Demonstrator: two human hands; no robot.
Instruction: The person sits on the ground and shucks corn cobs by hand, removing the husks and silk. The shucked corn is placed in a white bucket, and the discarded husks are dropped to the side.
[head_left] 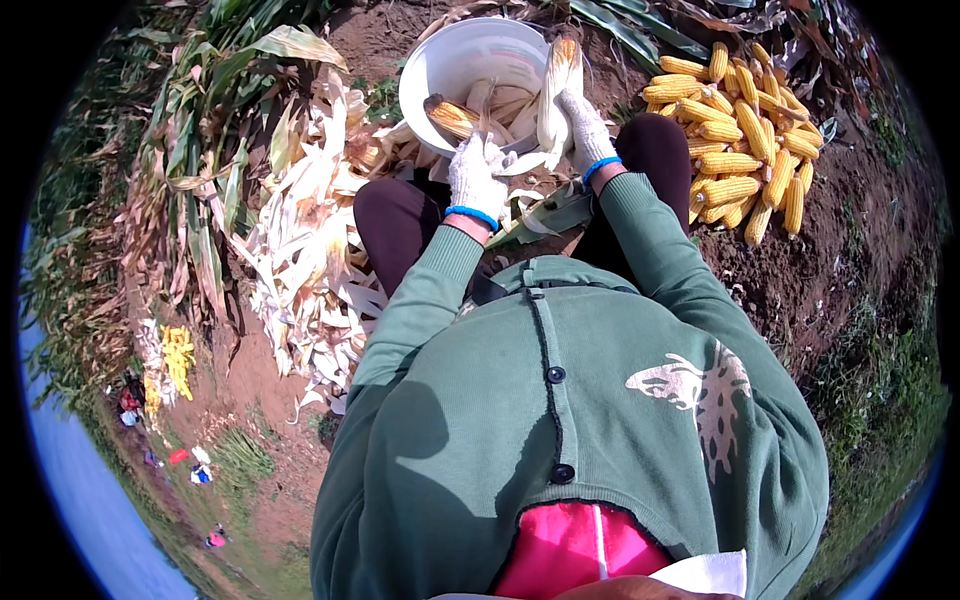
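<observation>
My right hand, in a white knit glove with a blue cuff, is closed around an ear of corn. Pale husk still wraps most of that ear, and its browned tip points away from me. My left hand, gloved the same way, is closed at the bucket's near rim, its fingers pinching a strip of corn husk. Just beyond both hands stands a white bucket. Inside it lie several ears in their husks, one with yellow kernels showing.
A heap of bare yellow corn cobs lies on the soil at the right. Stripped husks are piled to the left, beside dry corn stalks. Farther off at the left are another yellow corn pile and several people, small and unclear.
</observation>
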